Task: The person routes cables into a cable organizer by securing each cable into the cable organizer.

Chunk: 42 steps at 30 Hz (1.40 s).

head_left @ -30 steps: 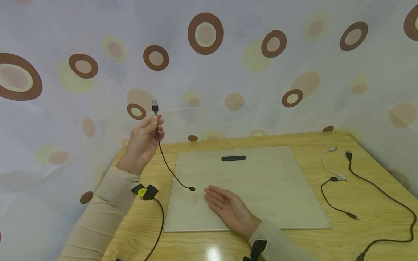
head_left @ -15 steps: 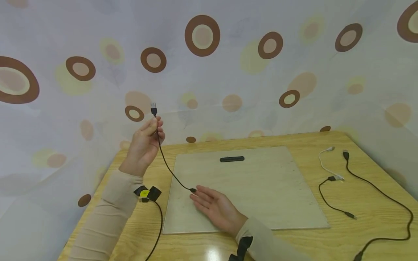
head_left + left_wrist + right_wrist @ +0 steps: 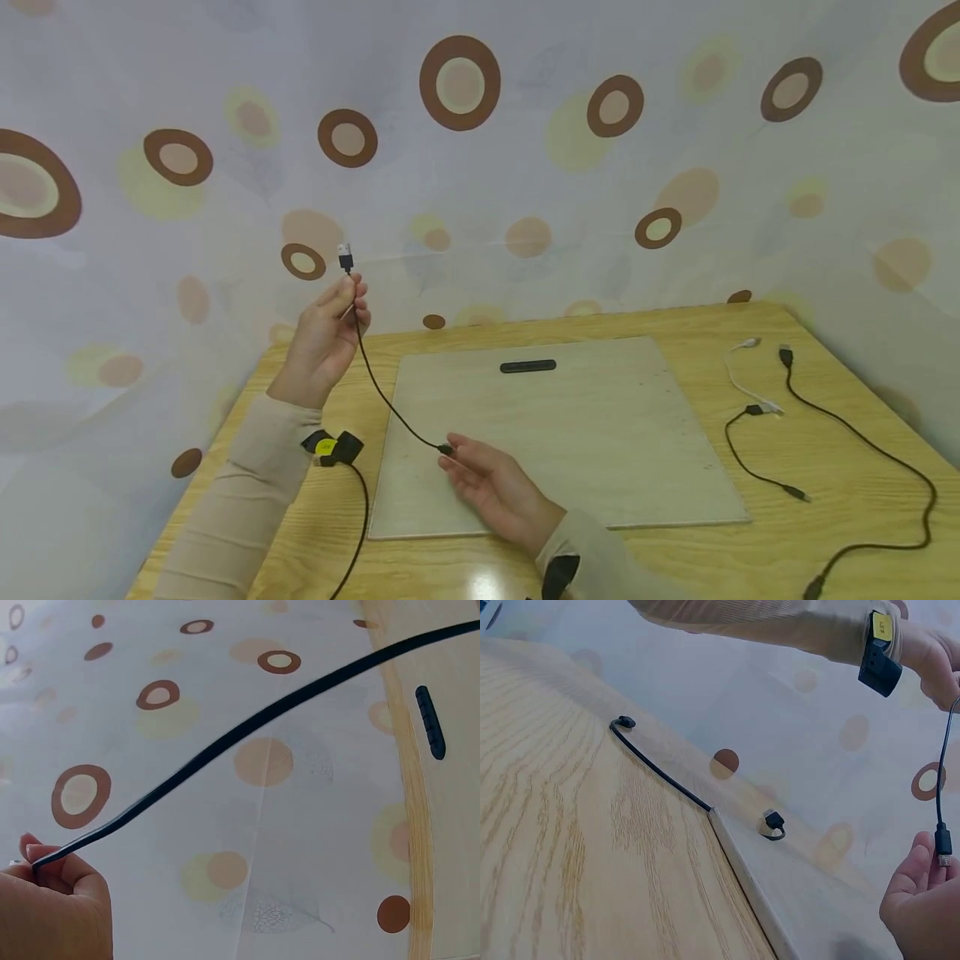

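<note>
Left hand (image 3: pixel 318 343) pinches the black USB cable (image 3: pixel 382 394); over the pale board (image 3: pixel 585 442), right hand (image 3: pixel 504 492) pinches its small connector (image 3: pixel 943 841). Overpulling could free either end.

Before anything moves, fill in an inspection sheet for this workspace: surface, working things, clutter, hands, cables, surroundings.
Surface: yellowish wood-grain table, with a flat, pale rectangular board on it.
Working things: thin black cable with a silver-tipped USB plug, plug end raised.
Clutter: narrow black strip on the board near its far edge.
Left hand: pinches that cable just below the plug.
Right hand: fingertips at the cable's small black connector; grip unclear.
Cables: white cable, short black cable and long black cable right of the board; curved black cable left of it.
Surroundings: white backdrop printed with brown rings.
</note>
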### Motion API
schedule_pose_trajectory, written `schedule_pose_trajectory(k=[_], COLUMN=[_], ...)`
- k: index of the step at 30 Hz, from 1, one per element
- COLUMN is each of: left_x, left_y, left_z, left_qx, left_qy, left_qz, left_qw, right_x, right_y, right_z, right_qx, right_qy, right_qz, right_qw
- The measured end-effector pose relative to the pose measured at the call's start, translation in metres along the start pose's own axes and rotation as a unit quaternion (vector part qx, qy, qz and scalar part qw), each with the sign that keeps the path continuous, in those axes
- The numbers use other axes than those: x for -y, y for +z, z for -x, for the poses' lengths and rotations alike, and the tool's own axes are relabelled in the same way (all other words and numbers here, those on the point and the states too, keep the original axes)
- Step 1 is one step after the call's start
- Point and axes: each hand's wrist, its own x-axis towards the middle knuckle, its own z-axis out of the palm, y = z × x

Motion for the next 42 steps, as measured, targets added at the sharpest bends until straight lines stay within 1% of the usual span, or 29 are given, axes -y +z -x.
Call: schedule_pose_trajectory(k=[4, 9, 14, 18, 22, 26, 29, 33, 39, 42], left_x=[0.001, 0.001, 0.002, 0.004, 0.007, 0.010, 0.013, 0.017, 0.026, 0.030], left_y=[-0.002, -0.005, -0.009, -0.011, -0.013, -0.014, -0.014, -0.015, -0.015, -0.014], left_z=[-0.001, -0.003, -0.004, -0.006, -0.009, -0.010, -0.011, -0.013, -0.017, -0.020], left_qx=[-0.002, -0.004, -0.005, -0.011, -0.010, -0.009, -0.006, 0.003, 0.007, 0.010], left_qy=[-0.002, -0.001, -0.012, -0.017, -0.014, -0.013, -0.017, -0.027, -0.038, -0.046], left_qz=[0.011, 0.007, 0.010, 0.003, -0.019, -0.052, -0.070, -0.076, -0.104, -0.122], left_qw=[0.9999, 1.0000, 0.9999, 0.9998, 0.9997, 0.9985, 0.9974, 0.9967, 0.9938, 0.9914], right_x=[-0.002, -0.001, 0.001, 0.004, 0.009, 0.016, 0.022, 0.029, 0.043, 0.052], right_y=[0.005, 0.007, 0.005, 0.002, -0.001, -0.003, -0.005, -0.009, -0.019, -0.025], right_z=[0.004, 0.008, 0.010, 0.011, 0.012, 0.015, 0.019, 0.025, 0.033, 0.037], right_qx=[-0.012, -0.031, -0.049, -0.057, -0.070, -0.081, -0.089, -0.097, -0.108, -0.106], right_qy=[-0.009, -0.023, -0.038, -0.047, -0.059, -0.073, -0.083, -0.093, -0.116, -0.122], right_qz=[-0.001, -0.018, -0.030, -0.029, -0.030, -0.031, -0.021, -0.016, -0.035, -0.040], right_qw=[1.000, 0.999, 0.998, 0.997, 0.995, 0.994, 0.992, 0.991, 0.987, 0.986])
